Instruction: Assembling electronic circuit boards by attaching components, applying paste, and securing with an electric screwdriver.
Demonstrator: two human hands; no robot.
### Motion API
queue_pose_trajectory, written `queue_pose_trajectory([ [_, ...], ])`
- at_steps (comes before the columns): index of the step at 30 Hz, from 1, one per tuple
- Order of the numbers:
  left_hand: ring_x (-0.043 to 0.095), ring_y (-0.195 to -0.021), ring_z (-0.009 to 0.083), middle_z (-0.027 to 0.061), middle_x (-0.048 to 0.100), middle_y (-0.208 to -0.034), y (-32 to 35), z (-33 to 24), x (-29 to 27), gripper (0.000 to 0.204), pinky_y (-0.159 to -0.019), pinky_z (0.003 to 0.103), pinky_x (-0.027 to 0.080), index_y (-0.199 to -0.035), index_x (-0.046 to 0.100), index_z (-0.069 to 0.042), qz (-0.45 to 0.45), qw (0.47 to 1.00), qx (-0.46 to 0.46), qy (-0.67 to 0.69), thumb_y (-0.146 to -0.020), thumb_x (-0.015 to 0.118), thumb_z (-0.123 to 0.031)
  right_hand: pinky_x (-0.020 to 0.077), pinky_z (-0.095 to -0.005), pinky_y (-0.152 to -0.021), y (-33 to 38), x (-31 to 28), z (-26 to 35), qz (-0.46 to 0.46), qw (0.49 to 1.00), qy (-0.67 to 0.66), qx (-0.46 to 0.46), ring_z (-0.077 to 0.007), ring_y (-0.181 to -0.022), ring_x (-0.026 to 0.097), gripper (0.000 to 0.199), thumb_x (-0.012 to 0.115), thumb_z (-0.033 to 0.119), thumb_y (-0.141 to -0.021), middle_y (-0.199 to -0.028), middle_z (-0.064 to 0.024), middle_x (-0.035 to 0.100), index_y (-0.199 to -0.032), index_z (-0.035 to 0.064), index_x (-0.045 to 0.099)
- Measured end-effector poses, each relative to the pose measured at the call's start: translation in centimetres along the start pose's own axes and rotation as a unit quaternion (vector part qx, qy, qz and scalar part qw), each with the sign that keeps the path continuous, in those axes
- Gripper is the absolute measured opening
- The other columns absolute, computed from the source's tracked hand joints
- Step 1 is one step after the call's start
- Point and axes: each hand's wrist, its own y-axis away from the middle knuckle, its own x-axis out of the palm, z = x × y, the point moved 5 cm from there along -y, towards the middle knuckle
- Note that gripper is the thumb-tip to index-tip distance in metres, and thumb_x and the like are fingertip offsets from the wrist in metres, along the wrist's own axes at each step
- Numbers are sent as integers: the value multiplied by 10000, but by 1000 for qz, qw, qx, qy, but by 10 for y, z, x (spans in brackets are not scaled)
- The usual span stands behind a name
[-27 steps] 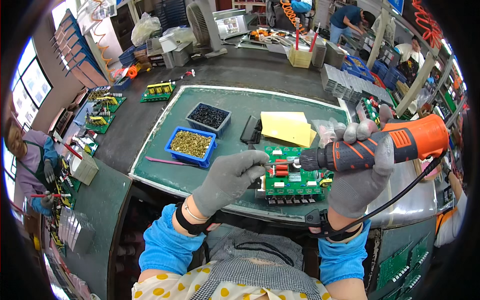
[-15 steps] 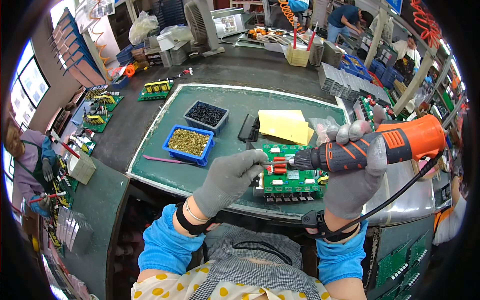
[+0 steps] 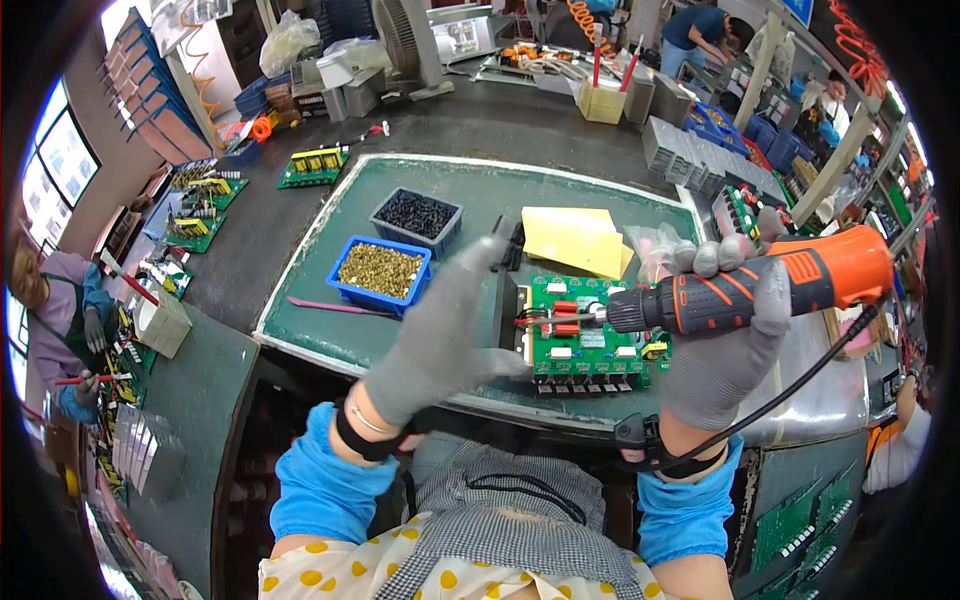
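My right hand [image 3: 722, 350], in a grey glove, grips an orange and black electric screwdriver [image 3: 760, 285] whose bit points left over a green circuit board [image 3: 590, 340]. The board lies on the green mat [image 3: 330, 320] near its front edge, with a black heat sink [image 3: 508, 312] along its left side. My left hand [image 3: 440, 335], also gloved, reaches to the board's left edge with fingers spread, thumb against the heat sink and forefinger raised near the bit's tip. A black cord [image 3: 790, 385] runs from the tool past my right wrist.
A blue bin of brass screws [image 3: 380, 272] and a darker bin of black screws [image 3: 415, 215] stand left of the board. Yellow sheets [image 3: 572, 240] lie behind it, a pink stick [image 3: 330, 305] in front of the blue bin. Other people work at the left and back.
The screwdriver has swung lower and its bit now points at the board's left part. My left hand has moved from above the board to its left edge and spread open.
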Motion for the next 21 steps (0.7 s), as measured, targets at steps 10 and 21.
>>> queue_pose_trajectory([
  [10, 311, -1438, 357, 275, 293, -1533, -3, 49, 33, 1474, -1169, 394, 258, -1511, -124, 35, 195, 976, -57, 82, -583, 924, -428, 473, -439, -855, 19, 21, -21, 101, 985, 136, 37, -181, -844, 553, 719, 620, 316, -898, -909, -56, 536, -1467, 17, 299],
  [21, 486, -1157, 438, 235, 513, -1203, -13, 36, 40, 1167, -1084, 491, 312, -1435, 262, 27, 128, 983, 106, -77, -586, 894, -466, 483, -426, -858, 21, 18, -28, 101, 981, 159, 46, -187, -840, 566, 745, 639, 306, -880, -906, -55, 548, -1471, 4, 300],
])
